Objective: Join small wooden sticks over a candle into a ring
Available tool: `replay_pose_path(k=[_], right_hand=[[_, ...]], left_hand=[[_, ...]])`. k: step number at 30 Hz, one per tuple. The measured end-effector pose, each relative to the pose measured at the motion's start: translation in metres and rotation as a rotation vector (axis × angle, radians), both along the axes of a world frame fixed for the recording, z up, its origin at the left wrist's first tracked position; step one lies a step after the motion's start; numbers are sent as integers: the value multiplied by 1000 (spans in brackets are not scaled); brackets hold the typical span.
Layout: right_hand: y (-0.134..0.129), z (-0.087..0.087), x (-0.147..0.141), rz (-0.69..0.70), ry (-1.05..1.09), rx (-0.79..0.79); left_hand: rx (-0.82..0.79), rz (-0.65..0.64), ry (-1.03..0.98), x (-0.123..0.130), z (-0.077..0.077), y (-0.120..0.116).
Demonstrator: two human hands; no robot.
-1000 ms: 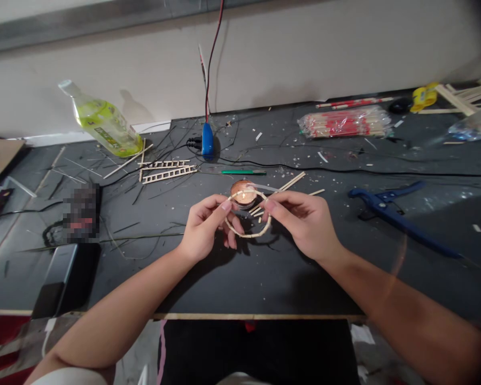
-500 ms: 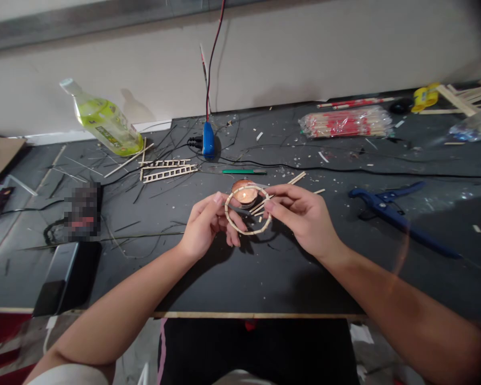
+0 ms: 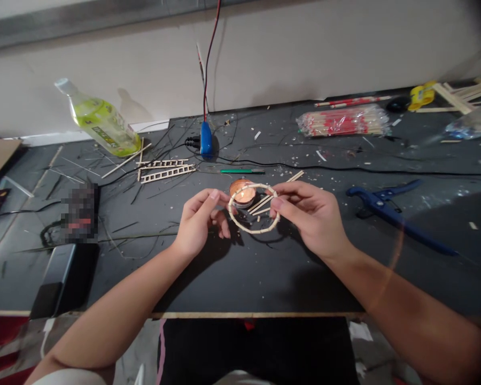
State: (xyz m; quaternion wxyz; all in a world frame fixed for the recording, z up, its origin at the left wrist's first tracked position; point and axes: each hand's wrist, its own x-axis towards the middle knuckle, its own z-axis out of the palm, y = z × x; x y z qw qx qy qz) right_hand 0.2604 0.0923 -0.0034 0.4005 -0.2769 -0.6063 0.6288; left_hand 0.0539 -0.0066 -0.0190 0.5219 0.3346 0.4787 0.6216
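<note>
A thin pale ring point(image 3: 253, 231) made of short wooden or bamboo segments is held up over the worktop. My right hand point(image 3: 315, 214) pinches its right side between thumb and fingers. Beside the ring's left edge is my left hand point(image 3: 200, 219), its fingers loosely bent and partly apart; whether a fingertip touches the ring is unclear. Behind the ring stands a small lit candle point(image 3: 241, 192) in a round metal cup. Several thin wooden sticks point(image 3: 294, 178) lie just right of the candle, partly hidden by my right hand.
Left at the back are two small ladder-like stick frames point(image 3: 167, 174) and a leaning green drink bottle point(image 3: 104, 125). A green-handled tool point(image 3: 241, 171) lies behind the candle. To the right are blue cutters point(image 3: 401, 222) and a bagged stick bundle point(image 3: 344, 122). Black cable point(image 3: 344, 170) crosses the table.
The ring has shifted slightly right with my right hand. My left hand has drawn back left, and its fingers no longer reach behind the ring.
</note>
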Motion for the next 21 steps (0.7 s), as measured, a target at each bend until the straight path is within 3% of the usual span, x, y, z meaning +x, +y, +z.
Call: replay_pose_path(k=[5,13,21], right_hand=[[-1,0,3,18,43,-9],[0,0,2,34,6,-48],[-4,0,1,-1,-87,100]], left_hand=[[82,151,77,-2,-1,1],[121,-7,169,5,5,-7],[65,48,219,17,9,-12]])
